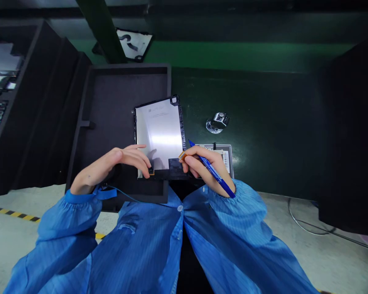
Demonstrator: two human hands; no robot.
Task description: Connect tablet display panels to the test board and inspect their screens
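Working over the dark bench (279, 122), we have the tray (169, 81) at left and the panel (159, 130) across its right rim, pale face up. Our left hand (129, 157) bends over the panel's lower edge, fingers loosely curled; whether they grip anything, we cannot tell. Our right hand (208, 167) is closed narrow, with the pen (214, 173) lodged across it and the orange tab (182, 156) pinched at the fingertips. Fine handling of the tab seems in hand; we judge the next move calls for a light pinch, panel steady, pen clear.
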